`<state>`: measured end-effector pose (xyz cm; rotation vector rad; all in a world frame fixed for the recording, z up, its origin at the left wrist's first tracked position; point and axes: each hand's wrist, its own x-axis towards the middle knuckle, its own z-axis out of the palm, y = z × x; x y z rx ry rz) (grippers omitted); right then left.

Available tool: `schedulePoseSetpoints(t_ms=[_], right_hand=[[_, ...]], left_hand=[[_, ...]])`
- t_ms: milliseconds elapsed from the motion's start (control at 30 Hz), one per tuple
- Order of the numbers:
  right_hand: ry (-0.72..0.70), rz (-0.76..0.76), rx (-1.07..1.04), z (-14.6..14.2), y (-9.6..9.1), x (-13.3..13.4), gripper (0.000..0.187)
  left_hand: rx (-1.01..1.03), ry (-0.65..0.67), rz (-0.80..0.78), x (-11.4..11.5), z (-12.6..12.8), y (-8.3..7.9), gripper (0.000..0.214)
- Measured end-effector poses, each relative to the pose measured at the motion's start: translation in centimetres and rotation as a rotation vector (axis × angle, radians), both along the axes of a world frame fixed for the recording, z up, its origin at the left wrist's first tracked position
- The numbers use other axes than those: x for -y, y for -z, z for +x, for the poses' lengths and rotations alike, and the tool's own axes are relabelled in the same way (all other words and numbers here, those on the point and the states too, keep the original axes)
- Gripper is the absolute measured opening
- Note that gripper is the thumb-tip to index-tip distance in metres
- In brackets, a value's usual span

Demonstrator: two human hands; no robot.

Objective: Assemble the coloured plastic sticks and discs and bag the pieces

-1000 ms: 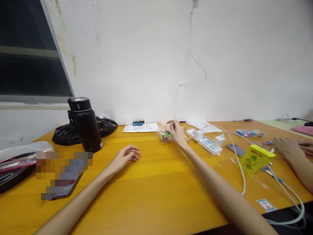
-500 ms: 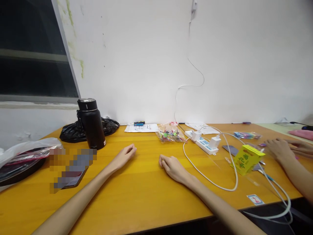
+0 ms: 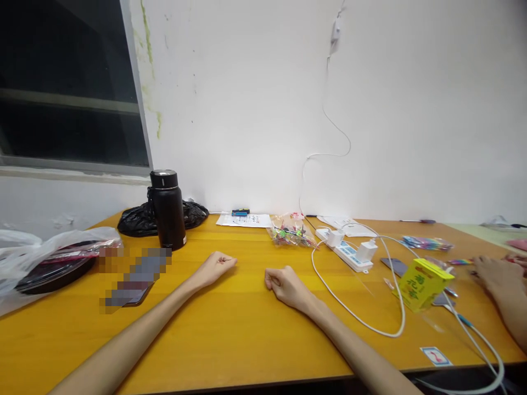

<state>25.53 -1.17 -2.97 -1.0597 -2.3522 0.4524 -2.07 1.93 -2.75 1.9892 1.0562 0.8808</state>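
My left hand (image 3: 214, 267) rests on the yellow wooden table (image 3: 230, 334), its fingers curled into a loose fist with nothing showing in it. Across a short gap lies my right hand (image 3: 287, 285), also closed in a fist on the tabletop, no object visible in it. A phone (image 3: 142, 292), partly blurred out, lies to the left of my left forearm. Beyond my hands sits a clear bag of small colourful parts (image 3: 290, 233). The white charging cable (image 3: 329, 288) loops on the table to the right of my right hand, apart from it.
At left stand a black bottle (image 3: 169, 216), a black plastic bag (image 3: 135, 220) and a bagged round container (image 3: 57, 277). A screwdriver (image 3: 240, 212) lies on paper. Rightward are a power strip (image 3: 349, 257), a yellow box (image 3: 424, 285) and another person's hands (image 3: 496, 271).
The view has shifted, so the scene sits further right and lower. My left fingers have curled in more; both hands stay on the table. The other person's hands have moved right.
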Motion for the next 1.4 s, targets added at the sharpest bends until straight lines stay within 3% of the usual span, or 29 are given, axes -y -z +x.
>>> schedulePoseSetpoints(t_ms=[300, 1400], right_hand=[[0.009, -0.032, -0.068, -0.1, -0.3, -0.2, 0.022], [0.028, -0.163, -0.082, 0.1, -0.4, -0.6, 0.023]], left_hand=[[0.046, 0.015, 0.068, -1.3, -0.7, 0.9, 0.043], [-0.041, -0.038, -0.015, -1.2, -0.4, 0.2, 0.034]])
